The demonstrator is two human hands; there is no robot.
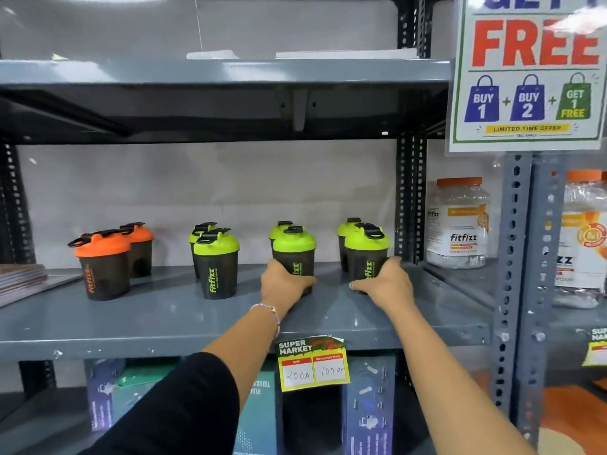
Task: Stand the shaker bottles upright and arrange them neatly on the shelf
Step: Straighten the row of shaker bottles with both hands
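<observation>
My left hand wraps one green-lidded shaker and my right hand another green shaker, both upright with lids up, front right on the grey shelf, beside two more upright pairs.

Bright, even light falls from above. Glare streaks the upper shelf edge and whitens the top right of the offer poster. Deep shadow lies under that shelf, upper left. Straight lines bow at the frame edges. Everything looks slightly soft, the lower boxes most.
</observation>
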